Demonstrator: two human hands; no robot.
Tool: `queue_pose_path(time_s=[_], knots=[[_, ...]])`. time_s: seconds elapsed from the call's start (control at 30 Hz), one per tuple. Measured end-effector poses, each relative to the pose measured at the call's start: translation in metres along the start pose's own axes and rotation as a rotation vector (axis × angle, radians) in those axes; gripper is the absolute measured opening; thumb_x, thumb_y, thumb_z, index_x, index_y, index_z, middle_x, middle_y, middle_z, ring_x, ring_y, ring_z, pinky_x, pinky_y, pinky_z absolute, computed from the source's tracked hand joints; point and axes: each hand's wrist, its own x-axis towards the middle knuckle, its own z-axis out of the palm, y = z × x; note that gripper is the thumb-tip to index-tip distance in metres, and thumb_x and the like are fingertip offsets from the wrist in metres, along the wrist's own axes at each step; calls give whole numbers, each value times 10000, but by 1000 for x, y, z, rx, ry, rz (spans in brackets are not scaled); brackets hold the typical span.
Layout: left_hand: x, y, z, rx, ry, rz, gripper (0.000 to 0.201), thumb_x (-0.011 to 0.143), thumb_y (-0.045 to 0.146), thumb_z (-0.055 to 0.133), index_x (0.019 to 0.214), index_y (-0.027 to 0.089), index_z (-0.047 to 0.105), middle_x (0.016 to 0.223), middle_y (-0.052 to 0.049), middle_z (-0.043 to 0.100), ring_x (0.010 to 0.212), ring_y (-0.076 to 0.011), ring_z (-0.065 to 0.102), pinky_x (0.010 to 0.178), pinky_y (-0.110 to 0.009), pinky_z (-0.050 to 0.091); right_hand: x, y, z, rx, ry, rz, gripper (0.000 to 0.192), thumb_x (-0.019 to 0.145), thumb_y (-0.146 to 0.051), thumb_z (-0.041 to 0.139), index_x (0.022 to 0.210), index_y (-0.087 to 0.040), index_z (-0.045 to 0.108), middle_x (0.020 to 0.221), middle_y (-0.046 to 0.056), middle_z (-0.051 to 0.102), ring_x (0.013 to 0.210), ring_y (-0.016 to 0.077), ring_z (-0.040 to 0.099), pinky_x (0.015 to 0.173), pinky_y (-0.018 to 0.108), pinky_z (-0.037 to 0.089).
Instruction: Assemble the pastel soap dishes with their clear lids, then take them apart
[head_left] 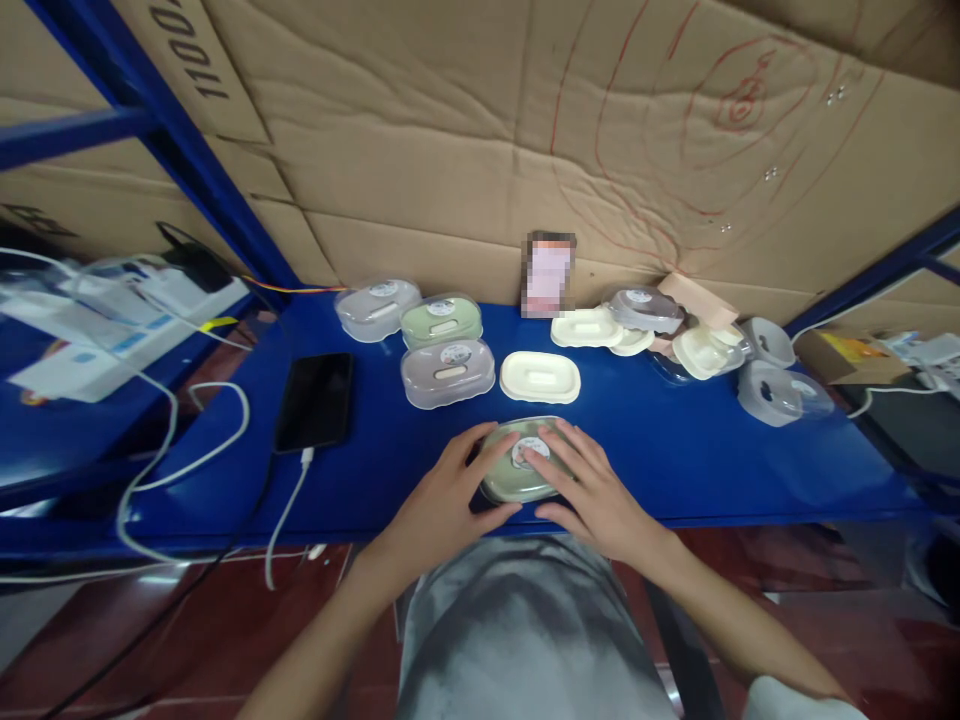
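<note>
Both of my hands press on a pale green soap box with a clear lid (517, 462) near the front edge of the blue shelf (675, 450). My left hand (448, 495) grips its left side, fingers spread over the lid. My right hand (589, 490) covers its right side, fingertips by the round label. Just behind it lies a cream tray (540, 377).
Three closed boxes stand at the back left: clear grey (377, 308), green (441, 319), mauve (448, 372). A heap of lids and trays (701, 345) sits at the back right. A black phone (315, 400) on a white cable lies to the left. Cardboard lines the back.
</note>
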Motion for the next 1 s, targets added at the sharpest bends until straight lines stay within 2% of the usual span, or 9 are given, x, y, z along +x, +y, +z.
queue_pose_path(time_s=[0.1, 0.27, 0.4, 0.47, 0.53, 0.63, 0.8, 0.9, 1.0], knots=[[-3, 0, -3, 13, 48, 13, 786, 926, 339, 796, 1613, 392, 418, 1582, -97, 506, 1454, -323, 553, 1214, -520, 507, 2, 24, -13, 116, 11, 34, 715, 1133, -460, 442, 1748, -281, 126, 1744, 135, 364, 1639, 291, 308, 1282, 576, 390], [2, -3, -32, 54, 191, 5, 709, 925, 414, 802, 1565, 383, 498, 1526, -63, 581, 1391, -293, 617, 1208, -478, 520, 16, 75, -24, 0, -64, 142, 684, 1137, -438, 443, 1742, -318, 148, 1749, 117, 358, 1637, 311, 308, 1292, 628, 338], [35, -19, -74, 179, 444, -35, 647, 930, 503, 783, 1514, 348, 552, 1500, -53, 632, 1385, -317, 615, 1219, -517, 496, 30, 97, -14, -37, -149, 123, 688, 1124, -518, 451, 1733, -308, 211, 1776, 121, 287, 1651, 341, 253, 1295, 645, 315], [61, -37, -94, 237, 499, -75, 674, 924, 520, 783, 1517, 301, 549, 1529, -73, 622, 1416, -334, 585, 1234, -546, 462, 33, 100, -8, -33, -170, 115, 678, 1119, -533, 458, 1724, -309, 250, 1767, 123, 309, 1650, 341, 252, 1290, 646, 322], [86, -60, -107, 256, 522, -134, 699, 907, 503, 796, 1512, 245, 558, 1532, -100, 619, 1436, -341, 562, 1222, -539, 461, 32, 100, -4, -27, -170, 108, 655, 1117, -528, 471, 1710, -309, 300, 1747, 123, 356, 1647, 339, 260, 1282, 650, 336], [116, -96, -116, 246, 476, -204, 711, 870, 459, 821, 1479, 181, 585, 1479, -142, 654, 1375, -347, 606, 1162, -533, 501, 26, 97, -3, -22, -140, 89, 600, 1113, -503, 496, 1672, -311, 392, 1711, 117, 430, 1638, 330, 292, 1271, 641, 363], [133, -131, -114, 116, 360, -243, 803, 847, 491, 798, 1533, 191, 507, 1556, -167, 588, 1384, -334, 611, 1126, -495, 526, 23, 97, -7, -40, -99, 63, 499, 1119, -443, 503, 1597, -302, 509, 1656, 113, 516, 1592, 311, 405, 1251, 619, 392], [129, -123, -114, 175, 344, -216, 952, 849, 521, 795, 1625, 173, 369, 1682, -217, 426, 1572, -394, 405, 1251, -574, 385, 30, 111, -13, -83, -43, 80, 465, 1133, -330, 441, 1588, -279, 521, 1627, 112, 553, 1532, 280, 497, 1223, 565, 433], [118, -88, -106, 303, 397, -141, 896, 899, 510, 752, 1639, 195, 358, 1752, -206, 275, 1656, -424, 200, 1306, -621, 268, 43, 135, -20, -235, 32, 137, 500, 1095, -191, 412, 1578, -218, 540, 1608, 142, 568, 1512, 304, 515, 1228, 574, 406]])
